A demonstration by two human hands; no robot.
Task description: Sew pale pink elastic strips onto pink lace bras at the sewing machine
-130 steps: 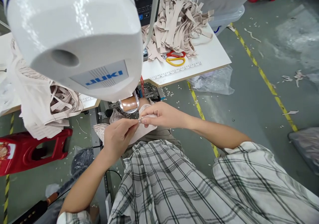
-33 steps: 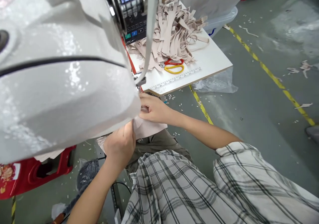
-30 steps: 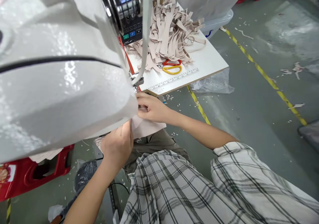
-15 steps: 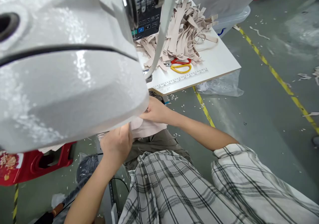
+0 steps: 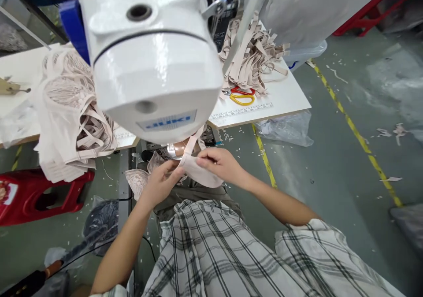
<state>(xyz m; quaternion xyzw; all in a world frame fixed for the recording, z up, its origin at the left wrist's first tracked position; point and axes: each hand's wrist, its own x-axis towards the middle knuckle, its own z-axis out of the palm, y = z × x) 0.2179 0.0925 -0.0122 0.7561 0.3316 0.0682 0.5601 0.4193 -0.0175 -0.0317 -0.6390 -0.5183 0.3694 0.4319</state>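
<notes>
A pale pink bra (image 5: 202, 172) hangs between my hands, just below the front of a white sewing machine head (image 5: 158, 85). My left hand (image 5: 162, 180) pinches its left edge between thumb and fingers. My right hand (image 5: 222, 165) grips the upper right edge of the smooth cup, fingers curled over it. A strap (image 5: 192, 143) runs up from the cup toward the machine. On the left, a lace part (image 5: 137, 181) hangs beside my left wrist. The needle area is hidden behind the machine head.
A heap of beige straps (image 5: 251, 59) lies on the right tabletop, with red-and-yellow-handled scissors (image 5: 243, 96) and a printed ruler (image 5: 244, 111) near its edge. Stacked lace bras (image 5: 71, 107) overhang the left table. A red stool (image 5: 46, 200) stands below them.
My view has shifted, bringing the machine front and left table into sight. Both hands now hold the bra lower and clear of the machine head, showing its cup and strap.
</notes>
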